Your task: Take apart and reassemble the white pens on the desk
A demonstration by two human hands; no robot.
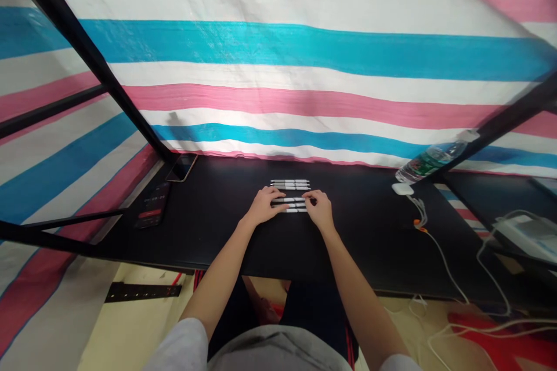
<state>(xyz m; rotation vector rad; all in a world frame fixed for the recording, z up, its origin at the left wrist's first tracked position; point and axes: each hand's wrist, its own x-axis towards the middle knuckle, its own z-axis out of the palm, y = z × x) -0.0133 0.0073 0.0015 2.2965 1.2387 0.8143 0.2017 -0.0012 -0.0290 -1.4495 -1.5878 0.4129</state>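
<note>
Several white pens with dark tips lie side by side in two groups on the black table. The far group of pens (290, 184) rests just beyond my fingers, with nothing touching it. The near group of pens (296, 204) lies between my hands, pointing left to right. My left hand (263, 206) has its thumb and forefinger at the left ends of the near pens, closed around the top one. At the right end of that pen, my right hand (320, 208) pinches with curled fingers. Both hands partly cover the pen ends.
A phone with a lit timer (153, 206) and another phone (183, 167) lie at the left. On the right stand a tilted water bottle (430, 161) and a white charger (402, 189) with cables. Black frame bars (108, 78) and a striped sheet (278, 46) enclose the table.
</note>
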